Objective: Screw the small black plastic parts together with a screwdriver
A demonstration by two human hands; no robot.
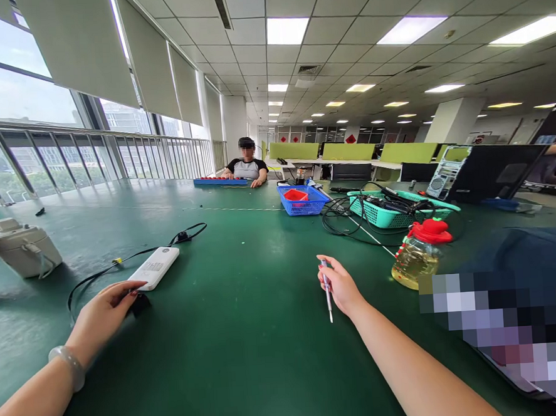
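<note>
My left hand (101,322), with a bracelet at the wrist, has its thumb and fingers pinched together on a small dark object (140,304), whose kind I cannot make out. Its fingertips lie right by the near end of a white power bank (157,269). A black cable (140,256) loops on the table behind the power bank. My right hand (343,285) is closed around a slim, pen-like screwdriver (327,289) with a clear, pale purple handle. The screwdriver's tip points down toward me, above the green table (240,354).
At left stands a beige case (26,248). To the right are a red-lidded bottle (420,256), a teal basket of cables (382,217), a blue basket (303,203) and a monitor (497,171). Across the table sits a person (247,166) behind a blue tray (220,182).
</note>
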